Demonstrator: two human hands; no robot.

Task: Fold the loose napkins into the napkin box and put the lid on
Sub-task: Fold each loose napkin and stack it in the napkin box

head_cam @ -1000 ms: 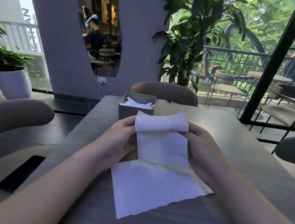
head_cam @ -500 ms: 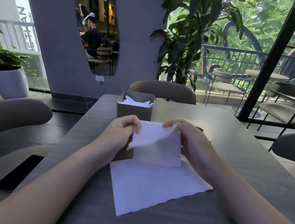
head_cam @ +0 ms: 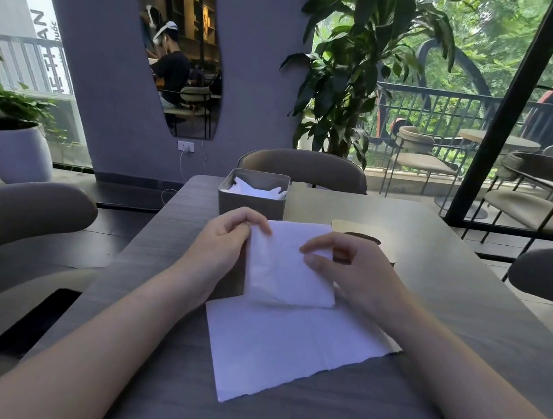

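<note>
We sit at a grey café table (head_cam: 464, 299). The folded napkin (head_cam: 287, 265) lies between our hands, just before the open napkin box (head_cam: 251, 203). Our left hand (head_cam: 226, 241) pinches its left edge; our right hand (head_cam: 347, 269) rests curled fingertips on its right side. A loose napkin (head_cam: 287, 348) lies nearer us.

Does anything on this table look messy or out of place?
Only slightly: the unfolded napkin lies askew with a ragged near edge, and the napkin box stands open, its lid lying on the table beside it.
</note>
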